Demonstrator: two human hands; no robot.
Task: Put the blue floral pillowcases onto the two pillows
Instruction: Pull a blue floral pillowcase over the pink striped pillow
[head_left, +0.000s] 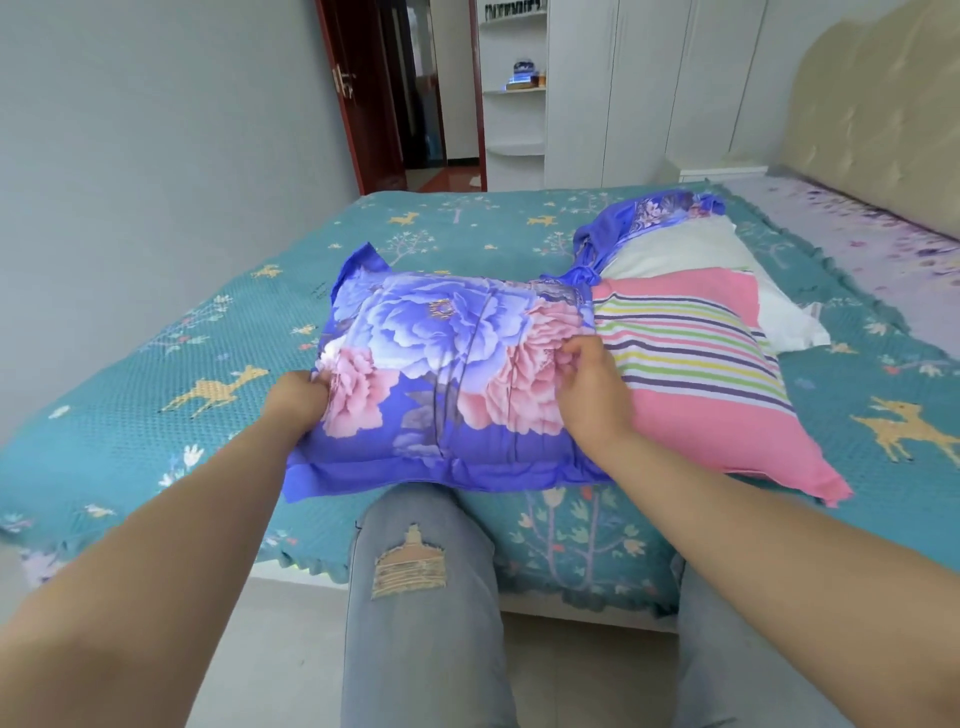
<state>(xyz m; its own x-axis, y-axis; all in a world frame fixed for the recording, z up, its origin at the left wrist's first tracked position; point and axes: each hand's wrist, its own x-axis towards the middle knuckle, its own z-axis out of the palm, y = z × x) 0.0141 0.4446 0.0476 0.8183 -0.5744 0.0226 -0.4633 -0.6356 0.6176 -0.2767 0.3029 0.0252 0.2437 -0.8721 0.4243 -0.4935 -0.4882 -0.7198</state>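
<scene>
A smooth, slightly glossy blue pillowcase printed with large blue and pink peonies (447, 374) is drawn about halfway over a soft pillow in pink cloth with thin multicoloured stripes (701, 374). The covered half is plump and creased with a few vertical folds, and a flat blue flange runs along its near edge. The left hand (298, 402) clenches the case's left edge, fingers curled into the fabric. The right hand (592, 384) pinches the bunched open hem of the case, right where the printed cloth meets the bare striped pillow; the uncovered half of that pillow extends away to the right of this hand, ending in a limp pink corner.

Beyond the right hand, farther up the bed, lies a second pillow, plain white (691, 270), with a second blue floral pillowcase (639, 218) crumpled loosely over its far left end.

Everything rests on a teal waffle-textured bedspread (156, 374) scattered with yellow deer and small trees, scalloped along its border. The person's knees in pale ripped jeans (421, 597) press against the bed's near edge. A padded beige headboard (883, 104) stands at far right, white wardrobe doors (649, 88) behind, and a dark red door frame (353, 104) against the pale grey wall.
</scene>
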